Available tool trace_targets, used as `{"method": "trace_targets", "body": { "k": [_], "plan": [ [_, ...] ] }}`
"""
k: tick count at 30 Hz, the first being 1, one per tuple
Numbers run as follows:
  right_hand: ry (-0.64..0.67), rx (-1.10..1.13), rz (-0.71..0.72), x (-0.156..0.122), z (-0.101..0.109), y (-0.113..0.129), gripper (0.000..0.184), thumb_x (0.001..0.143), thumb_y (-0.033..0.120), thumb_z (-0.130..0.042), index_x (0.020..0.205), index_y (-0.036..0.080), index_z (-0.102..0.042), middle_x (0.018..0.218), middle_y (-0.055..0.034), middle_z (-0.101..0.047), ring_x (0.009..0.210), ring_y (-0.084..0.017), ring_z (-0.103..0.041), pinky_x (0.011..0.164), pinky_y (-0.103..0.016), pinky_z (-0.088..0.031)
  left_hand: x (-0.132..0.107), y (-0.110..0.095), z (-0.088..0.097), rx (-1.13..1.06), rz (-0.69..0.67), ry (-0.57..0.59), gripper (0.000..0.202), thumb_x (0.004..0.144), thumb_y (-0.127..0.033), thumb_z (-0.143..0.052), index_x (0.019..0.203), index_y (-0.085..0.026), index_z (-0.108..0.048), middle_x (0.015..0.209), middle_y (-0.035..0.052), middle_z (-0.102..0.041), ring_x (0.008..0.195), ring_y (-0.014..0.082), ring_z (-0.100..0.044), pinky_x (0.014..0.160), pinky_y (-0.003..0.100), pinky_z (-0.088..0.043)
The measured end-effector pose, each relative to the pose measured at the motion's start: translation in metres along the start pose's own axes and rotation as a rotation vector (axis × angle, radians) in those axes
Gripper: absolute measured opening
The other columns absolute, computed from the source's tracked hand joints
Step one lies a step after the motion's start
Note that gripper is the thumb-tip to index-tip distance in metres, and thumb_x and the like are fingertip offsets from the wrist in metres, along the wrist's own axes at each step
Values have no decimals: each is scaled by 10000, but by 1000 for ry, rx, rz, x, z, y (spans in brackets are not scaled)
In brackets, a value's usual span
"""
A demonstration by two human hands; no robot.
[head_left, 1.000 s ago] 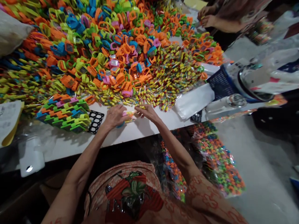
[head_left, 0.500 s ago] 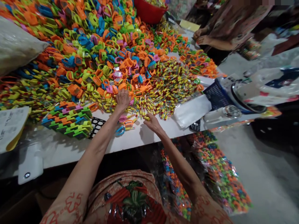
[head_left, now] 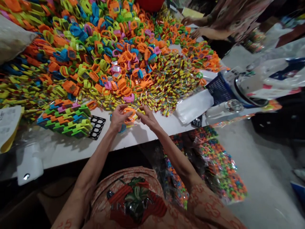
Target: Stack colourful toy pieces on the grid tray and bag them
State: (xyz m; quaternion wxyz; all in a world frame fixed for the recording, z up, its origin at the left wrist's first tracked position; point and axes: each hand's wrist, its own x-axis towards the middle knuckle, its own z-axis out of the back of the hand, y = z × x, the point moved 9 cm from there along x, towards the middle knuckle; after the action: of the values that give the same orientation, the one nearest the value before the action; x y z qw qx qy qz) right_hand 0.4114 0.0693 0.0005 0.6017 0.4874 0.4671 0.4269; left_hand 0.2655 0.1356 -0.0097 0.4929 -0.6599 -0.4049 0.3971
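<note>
My left hand [head_left: 118, 117] grips an orange plastic toy watch [head_left: 130, 114] at the near edge of the white table [head_left: 71, 148]. My right hand [head_left: 148, 116] meets it from the right, fingers pinched at the watch; a small thing between them is too small to name. Just behind lies a heap of small yellow-and-red packets [head_left: 166, 87]. Farther back spreads a big pile of orange, green, blue and pink toy watches [head_left: 100, 47]. A blue watch [head_left: 122, 128] lies under my left hand.
A stack of coloured watches on a black grid tray [head_left: 71, 117] stands left of my hands. White plastic bags [head_left: 194, 105] and a blue basket [head_left: 219, 90] lie to the right. Another person's hands [head_left: 194, 27] work at the far end. Bags of filled toys [head_left: 214, 165] hang below the table.
My left hand drew back from the pile with an orange watch. My right hand moved up from the packets to join it. The view shifted slightly.
</note>
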Motion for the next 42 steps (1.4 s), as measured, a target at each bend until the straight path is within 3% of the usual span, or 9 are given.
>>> {"method": "trace_targets", "body": {
  "k": [2,7,13,17,21,29,35,42],
  "plan": [
    [14,-24,52,-3,-8,8,455,820,603,-704,967,201,-548,802,2,-574,680,-132,-541,549,-234,-419,-23,5,-4,25,7,10,581,590,-478,-886,1035,-212,-624,861,0,-661,660,152,-617,495,245,-477],
    [90,-86,116,-12,-24,18,453,828,624,-698,865,181,-610,845,-33,-586,841,-198,-592,663,-282,-470,-48,-8,4,276,-182,-14,339,720,-478,-830,744,-181,-668,807,17,-653,741,146,-594,654,261,-490],
    [91,-66,61,-19,-24,21,442,794,604,-741,911,190,-640,793,-17,-576,741,-163,-547,596,-250,-418,-53,-16,18,373,-267,-43,355,763,-505,-804,879,-208,-647,841,1,-665,738,151,-603,685,278,-507],
    [220,-114,97,-24,-31,31,467,832,638,-690,831,172,-670,829,-34,-612,698,-133,-502,565,-235,-383,-59,-29,14,595,-435,4,254,861,-470,-738,884,-227,-669,936,32,-692,883,194,-647,806,334,-542],
    [269,-150,134,-27,-31,37,486,842,647,-685,812,162,-706,818,-37,-617,702,-129,-516,566,-236,-373,-63,-33,7,719,-535,39,220,923,-437,-685,871,-225,-657,1007,59,-708,954,206,-664,888,364,-545],
    [320,-62,24,-31,-26,29,464,856,615,-677,836,152,-712,640,21,-552,483,-67,-404,445,-219,-283,-66,-31,-2,751,-626,111,176,945,-398,-669,960,-222,-666,1019,67,-723,987,208,-681,878,346,-554],
    [406,-125,62,-31,-26,33,460,878,601,-659,858,147,-730,619,26,-549,486,-67,-405,447,-213,-288,-66,-32,-4,813,-667,149,207,943,-376,-679,1085,-226,-672,1047,76,-728,1010,219,-692,880,344,-566],
    [525,-279,116,-25,-32,34,425,902,545,-637,781,146,-719,580,24,-552,535,-81,-418,517,-223,-292,-63,-20,-14,1014,-625,323,226,980,-353,-611,1145,-218,-688,1108,111,-708,1042,244,-693,848,342,-573]
  ]
}}
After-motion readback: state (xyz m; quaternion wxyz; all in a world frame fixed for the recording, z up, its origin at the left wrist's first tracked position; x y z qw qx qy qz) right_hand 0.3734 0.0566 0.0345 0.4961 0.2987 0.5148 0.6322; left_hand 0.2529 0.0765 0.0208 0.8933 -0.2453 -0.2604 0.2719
